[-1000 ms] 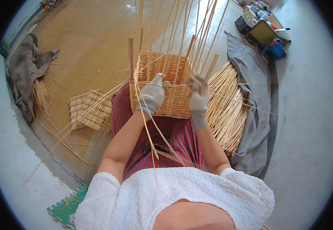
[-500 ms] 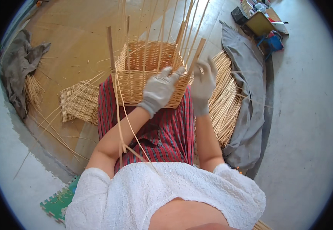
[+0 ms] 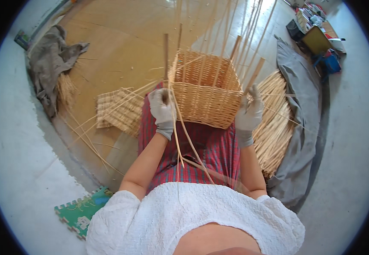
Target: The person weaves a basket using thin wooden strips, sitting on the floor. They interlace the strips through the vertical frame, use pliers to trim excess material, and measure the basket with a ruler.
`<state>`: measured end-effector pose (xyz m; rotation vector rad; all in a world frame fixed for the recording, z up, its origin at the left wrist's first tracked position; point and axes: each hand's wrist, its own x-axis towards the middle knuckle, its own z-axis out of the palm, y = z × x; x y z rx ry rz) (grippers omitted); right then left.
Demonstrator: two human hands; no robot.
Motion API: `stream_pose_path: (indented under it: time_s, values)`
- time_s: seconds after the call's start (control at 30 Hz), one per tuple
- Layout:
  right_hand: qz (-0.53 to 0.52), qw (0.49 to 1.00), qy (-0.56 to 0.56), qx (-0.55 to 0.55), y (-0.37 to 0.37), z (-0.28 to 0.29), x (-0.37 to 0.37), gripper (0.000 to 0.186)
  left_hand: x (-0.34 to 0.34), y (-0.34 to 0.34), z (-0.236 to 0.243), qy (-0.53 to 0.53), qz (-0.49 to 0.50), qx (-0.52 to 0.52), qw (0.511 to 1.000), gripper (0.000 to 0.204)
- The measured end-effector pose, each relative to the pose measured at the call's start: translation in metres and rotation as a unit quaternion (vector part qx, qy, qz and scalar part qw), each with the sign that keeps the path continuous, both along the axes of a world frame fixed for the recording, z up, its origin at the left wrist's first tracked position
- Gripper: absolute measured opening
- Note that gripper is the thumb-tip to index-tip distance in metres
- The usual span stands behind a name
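Observation:
A square woven basket (image 3: 205,106) rests on the red striped cloth (image 3: 203,148) over my lap, with tall thin reeds and thicker upright stakes (image 3: 165,55) rising from it. My left hand (image 3: 161,108), in a pale glove, is beside the near-left corner, its fingers curled on pale strands that hang toward my chest. My right hand (image 3: 249,112), also gloved, is at the right corner by a stake (image 3: 257,70), fingers partly bent round something I cannot make out. Part of that grip is hidden.
A flat woven panel (image 3: 114,110) and loose reeds lie left, near a rumpled grey cloth (image 3: 52,55). A thick reed bundle (image 3: 271,136) and long grey cloth (image 3: 303,127) lie right. A cluttered stand (image 3: 314,40) is at back right, a green foam mat (image 3: 78,212) lower left.
My left hand has left the basket's front for its left corner and curled its fingers. My right hand has lowered to the right corner. The surroundings have shifted right in view.

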<state>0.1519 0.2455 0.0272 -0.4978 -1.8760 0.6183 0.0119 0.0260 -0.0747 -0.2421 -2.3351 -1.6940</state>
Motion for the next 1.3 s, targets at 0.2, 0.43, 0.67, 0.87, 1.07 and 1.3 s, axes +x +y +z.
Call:
stream_pose_path:
  time_s: [0.2, 0.43, 0.67, 0.87, 1.07, 1.3]
  values:
    - [0.338, 0.917, -0.186, 0.100, -0.131, 0.009, -0.032, 0.026, -0.026, -0.001, 0.039, -0.076, -0.091, 0.249, 0.961, 0.030]
    - [0.398, 0.901, -0.114, 0.126, -0.126, 0.013, -0.032, 0.017, -0.004, -0.039, 0.072, -0.045, -0.115, 0.047, 0.991, 0.025]
    - [0.265, 0.862, -0.009, -0.433, -0.048, -0.034, -0.056, 0.028, 0.012, -0.013, 0.091, 0.167, -0.198, -0.187, 0.948, 0.046]
    - [0.258, 0.931, -0.072, -0.248, -0.039, -0.025, -0.068, 0.030, -0.009, 0.028, 0.091, 0.013, -0.204, -0.317, 0.926, 0.078]
    - [-0.002, 0.948, -0.264, 0.178, -0.047, 0.055, -0.143, 0.064, -0.020, 0.042, 0.117, -0.043, -0.199, -0.402, 0.893, 0.069]
    - [0.185, 0.933, 0.051, -0.304, -0.016, -0.026, -0.033, 0.037, -0.005, 0.034, 0.105, 0.026, -0.143, -0.203, 0.968, 0.069]
